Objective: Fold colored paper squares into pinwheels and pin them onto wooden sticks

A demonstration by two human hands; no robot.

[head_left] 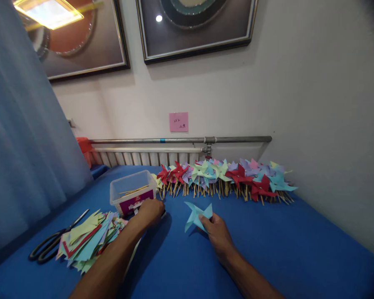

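The right hand (216, 230) holds a light blue pinwheel (197, 215) on the blue bench (283, 249). The left hand (149, 211) touches the plastic box (132, 192), fingers curled. Finished pinwheels (227, 176) line the far edge.

Your left hand (150, 211) and right hand (217, 231) are bare, both forearms uncovered with no sleeves, gloves, rings or watch showing.

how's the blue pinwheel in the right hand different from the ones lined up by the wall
The light blue pinwheel shows no stick; the finished pinwheels each sit on a wooden stick. It lies alone on the blue table, pinched by the right hand, while the finished ones overlap in a crowded row, untouched. It is one colour; the row mixes red, green, purple and blue. Both share the same folded four-point paper shape.
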